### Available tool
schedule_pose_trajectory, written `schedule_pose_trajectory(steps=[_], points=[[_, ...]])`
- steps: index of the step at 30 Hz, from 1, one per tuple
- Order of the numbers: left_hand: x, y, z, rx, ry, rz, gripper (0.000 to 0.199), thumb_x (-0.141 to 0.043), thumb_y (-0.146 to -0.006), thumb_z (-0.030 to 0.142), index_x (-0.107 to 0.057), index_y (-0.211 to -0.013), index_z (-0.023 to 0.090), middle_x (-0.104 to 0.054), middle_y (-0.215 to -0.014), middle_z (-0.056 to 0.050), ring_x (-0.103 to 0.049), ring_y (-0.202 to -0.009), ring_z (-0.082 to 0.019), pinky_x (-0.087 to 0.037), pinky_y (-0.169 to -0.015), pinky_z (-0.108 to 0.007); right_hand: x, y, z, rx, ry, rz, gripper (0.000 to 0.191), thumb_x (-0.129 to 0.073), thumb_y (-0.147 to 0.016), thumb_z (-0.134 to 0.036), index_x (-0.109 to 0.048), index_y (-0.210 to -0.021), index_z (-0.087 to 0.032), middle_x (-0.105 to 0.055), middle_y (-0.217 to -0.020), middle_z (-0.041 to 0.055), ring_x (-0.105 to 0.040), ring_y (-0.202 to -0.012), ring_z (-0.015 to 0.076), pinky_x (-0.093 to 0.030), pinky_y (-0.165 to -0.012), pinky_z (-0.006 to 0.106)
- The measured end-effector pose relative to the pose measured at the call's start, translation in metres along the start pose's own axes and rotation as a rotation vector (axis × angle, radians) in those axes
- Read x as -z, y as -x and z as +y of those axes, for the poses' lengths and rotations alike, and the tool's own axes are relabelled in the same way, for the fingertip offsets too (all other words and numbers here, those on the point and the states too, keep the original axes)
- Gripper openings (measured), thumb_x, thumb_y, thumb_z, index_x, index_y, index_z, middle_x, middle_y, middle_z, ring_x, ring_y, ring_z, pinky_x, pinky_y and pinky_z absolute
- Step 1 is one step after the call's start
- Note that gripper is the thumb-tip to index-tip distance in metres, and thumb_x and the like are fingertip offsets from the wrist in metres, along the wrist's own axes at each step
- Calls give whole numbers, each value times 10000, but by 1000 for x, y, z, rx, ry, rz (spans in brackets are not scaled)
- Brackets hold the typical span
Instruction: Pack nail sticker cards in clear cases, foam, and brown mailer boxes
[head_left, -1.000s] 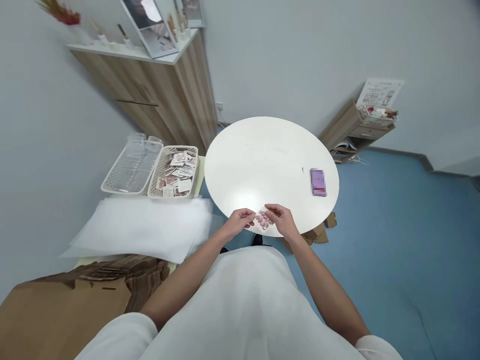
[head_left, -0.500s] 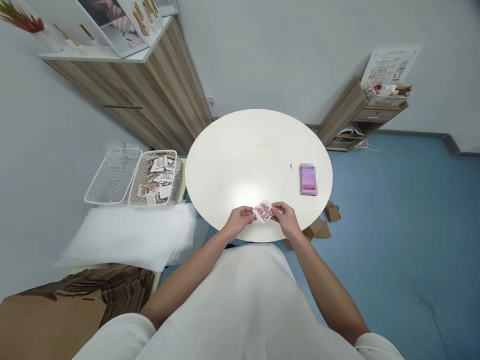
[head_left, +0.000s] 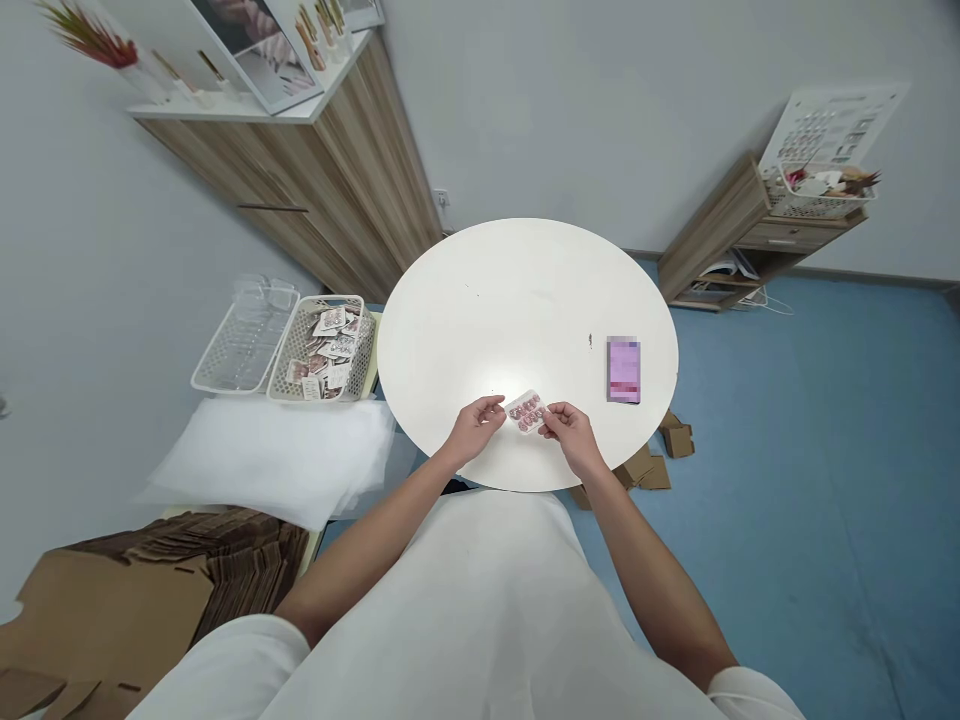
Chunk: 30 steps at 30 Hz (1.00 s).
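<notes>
Over the near part of the white oval table (head_left: 525,270) is a small clear-and-white packet (head_left: 525,411) with several pink shiny pieces in it. My right hand (head_left: 568,432) pinches its right edge between thumb and fingers. At the packet's left corner is my left hand (head_left: 477,425), its fingers slightly curled and apart, with a narrow gap to the packet. A purple, pixelated box-like item (head_left: 624,370) lies flat at the right side of the table.
Left of the table stand a basket of similar packets (head_left: 367,345) and a basket of clear plastic (head_left: 201,378). White sheets (head_left: 262,450) and stacked cardboard (head_left: 112,610) are nearer me. Wooden cabinets (head_left: 375,150) stand behind; cardboard pieces (head_left: 679,440) lie on the floor.
My left hand has let go of the packet's left edge and opened a little. The packet has turned slightly in my right hand. The whole view has shifted a little.
</notes>
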<state>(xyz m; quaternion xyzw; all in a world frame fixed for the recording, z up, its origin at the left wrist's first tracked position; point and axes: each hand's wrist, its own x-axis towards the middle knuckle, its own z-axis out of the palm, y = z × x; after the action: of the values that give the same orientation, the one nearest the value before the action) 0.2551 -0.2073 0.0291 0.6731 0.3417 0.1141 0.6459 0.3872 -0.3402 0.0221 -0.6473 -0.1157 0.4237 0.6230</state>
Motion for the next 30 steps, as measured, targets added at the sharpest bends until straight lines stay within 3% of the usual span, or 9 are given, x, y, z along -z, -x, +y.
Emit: schedule_pose_trajectory(steps=[8,16,24,30], points=[[-17,13,-25,4,99,101,535,-618,-699,259,-457,-1204,184,-544,-1051,-84,-580,-811,-117,-483,-767,-307,-11,4,21,-93,-118,52,374,-665,-614,-443,-512,-865,-213,-547,-670,-34,-633,-629,149,-463,-566,247],[-3,19,-46,70,118,143,515,-554,-698,136,-475,-1198,234,-464,-1123,-75,-514,-947,-135,-501,-746,-276,-35,3,36,-71,55,-19,363,-565,-715,-409,-487,-1025,-239,-498,-734,-40,-628,-664,141,-466,-639,277],[50,12,-62,71,40,194,598,-498,-689,78,-427,-1250,272,-436,-1074,-48,-467,-1040,-150,-473,-825,-279,-86,-14,46,0,391,-69,382,-499,-741,-326,-513,-1107,-215,-547,-1028,61,-555,-806,144,-469,-717,317],[105,-2,-75,34,-85,218,601,-488,-688,89,-396,-1265,229,-443,-1157,-78,-474,-1064,-184,-436,-875,-337,-143,-41,51,19,579,-126,442,-475,-745,-292,-475,-1182,-222,-526,-1020,57,-534,-773,136,-467,-725,322]])
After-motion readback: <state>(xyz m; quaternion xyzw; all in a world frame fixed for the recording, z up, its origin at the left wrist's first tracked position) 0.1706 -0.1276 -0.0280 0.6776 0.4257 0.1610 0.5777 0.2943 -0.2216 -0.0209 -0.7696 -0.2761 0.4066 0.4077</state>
